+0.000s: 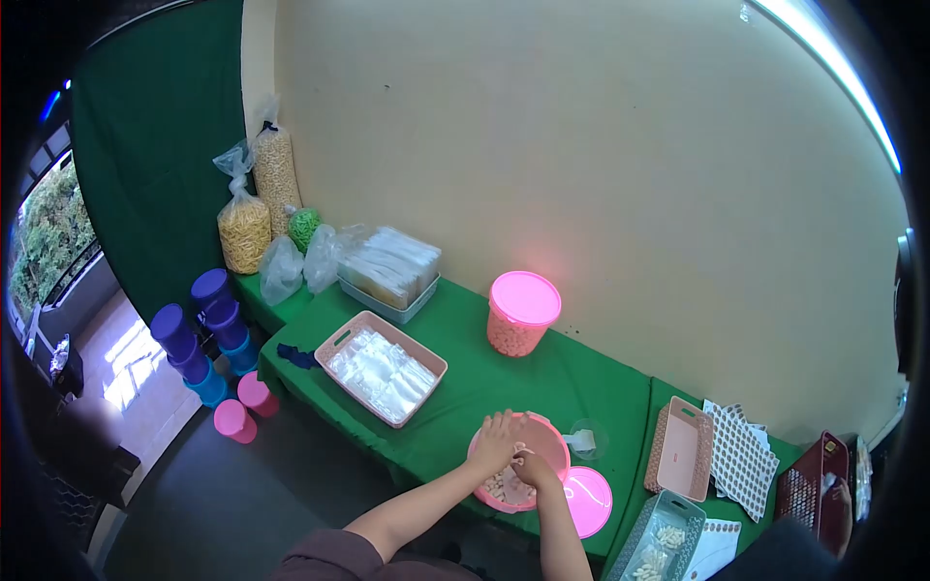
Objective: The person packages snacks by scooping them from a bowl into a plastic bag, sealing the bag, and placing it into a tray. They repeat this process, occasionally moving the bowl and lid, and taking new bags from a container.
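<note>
A pink bucket (554,443) stands at the front edge of the green-covered table, with pale snack pieces (502,487) in its bottom. My left hand (497,443) reaches over it, fingers stretched out near the far rim. Lower in the opening, my right hand (534,471) has its fingers curled closed. Small whitish bits show by its fingertips, but what it grips is too small to make out. A bright pink lid (588,503) lies beside the bucket on the right. Behind the lid is a clear round container or lid (593,442) with a white piece on it.
A pink tray of clear bags (383,373) lies to the left. A lidded pink bucket (524,312) stands by the wall. An empty pink basket (681,450), a grey basket with small packs (663,542) and printed sheets (741,455) are right. Stacked purple tubs (184,339) stand left.
</note>
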`<state>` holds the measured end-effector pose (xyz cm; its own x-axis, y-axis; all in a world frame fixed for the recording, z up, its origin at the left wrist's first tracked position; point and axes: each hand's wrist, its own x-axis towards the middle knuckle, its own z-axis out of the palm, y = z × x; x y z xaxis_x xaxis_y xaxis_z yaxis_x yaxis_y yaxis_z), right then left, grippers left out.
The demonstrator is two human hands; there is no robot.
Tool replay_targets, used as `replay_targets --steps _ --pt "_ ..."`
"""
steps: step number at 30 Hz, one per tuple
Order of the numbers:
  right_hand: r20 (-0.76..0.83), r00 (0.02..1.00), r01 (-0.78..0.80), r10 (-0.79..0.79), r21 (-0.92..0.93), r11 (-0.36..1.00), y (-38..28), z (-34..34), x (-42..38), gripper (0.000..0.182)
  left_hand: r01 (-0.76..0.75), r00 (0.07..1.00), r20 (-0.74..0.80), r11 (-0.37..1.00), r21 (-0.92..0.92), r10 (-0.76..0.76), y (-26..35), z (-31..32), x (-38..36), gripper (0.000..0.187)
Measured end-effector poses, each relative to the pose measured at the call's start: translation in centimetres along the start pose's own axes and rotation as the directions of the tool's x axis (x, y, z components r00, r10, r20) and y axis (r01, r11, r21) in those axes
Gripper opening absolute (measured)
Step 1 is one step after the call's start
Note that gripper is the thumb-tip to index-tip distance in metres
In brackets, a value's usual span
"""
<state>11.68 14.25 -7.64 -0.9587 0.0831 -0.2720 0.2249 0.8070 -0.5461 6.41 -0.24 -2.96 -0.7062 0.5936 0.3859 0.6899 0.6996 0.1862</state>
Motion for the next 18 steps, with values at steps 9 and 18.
replay_targets --steps 9,18 --pt "-0.268 0.963 0.047 0.016 0.226 0.973 -4.1 -2.6 -1.8 0.025 -0.129 0.938 -0.323 0.735 -0.666 -0.127 -6.2 -7.9 1.8 0.043" --pt "-0.579 0.815 0.183 0.029 0.304 0.935 -26.0 3.3 5.6 0.028 0.151 0.972 0.209 0.970 -0.188 -0.111 -37.6 5.2 -4.4 0.059"
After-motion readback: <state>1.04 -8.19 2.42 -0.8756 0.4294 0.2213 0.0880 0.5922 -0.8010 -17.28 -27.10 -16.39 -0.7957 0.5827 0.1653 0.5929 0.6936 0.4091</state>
